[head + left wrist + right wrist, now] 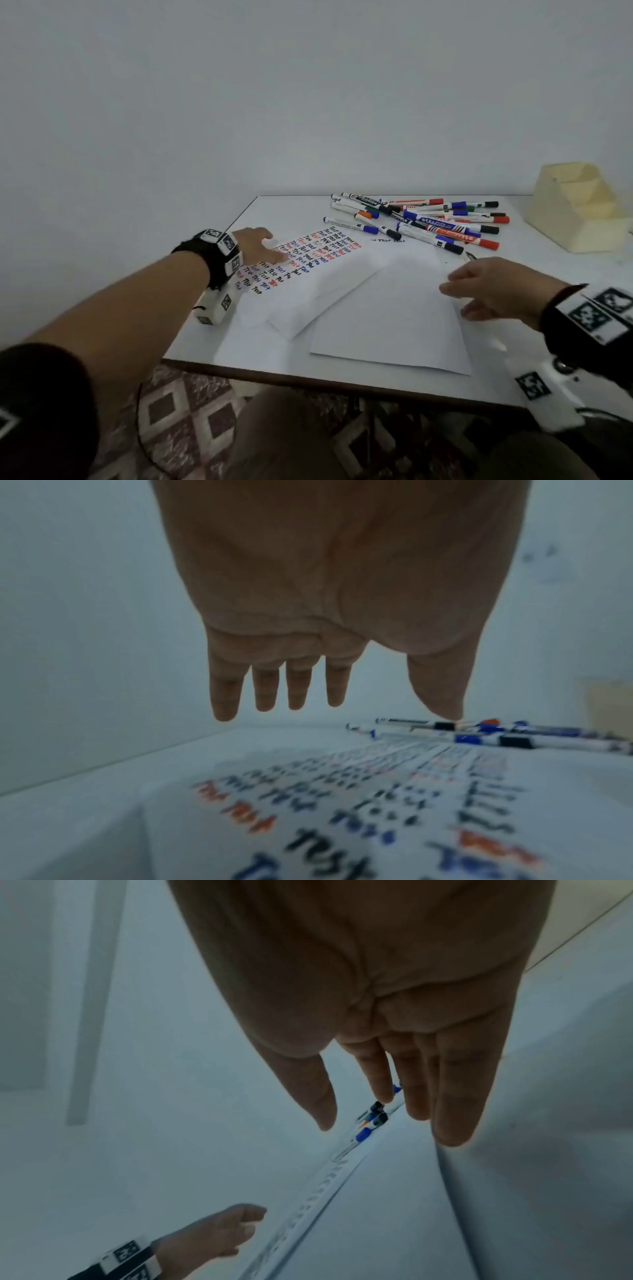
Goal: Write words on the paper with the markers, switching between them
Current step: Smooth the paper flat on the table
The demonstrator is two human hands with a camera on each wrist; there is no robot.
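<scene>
A sheet covered with rows of "Test" in black, blue and red (301, 257) lies at the table's left, under blank white sheets (390, 308) fanned across the middle. My left hand (263, 245) hovers over the written sheet's far left corner, fingers straight and empty (298, 693). My right hand (479, 287) floats just above the right edge of the top blank sheet, fingers straight, holding nothing (411, 1096). A pile of capped markers (421, 222) lies at the back, beyond both hands.
A cream stepped holder (579, 209) stands at the back right of the white table (548, 325). The table's front edge runs above a patterned carpet (178, 411) and my knees. A plain wall rises behind.
</scene>
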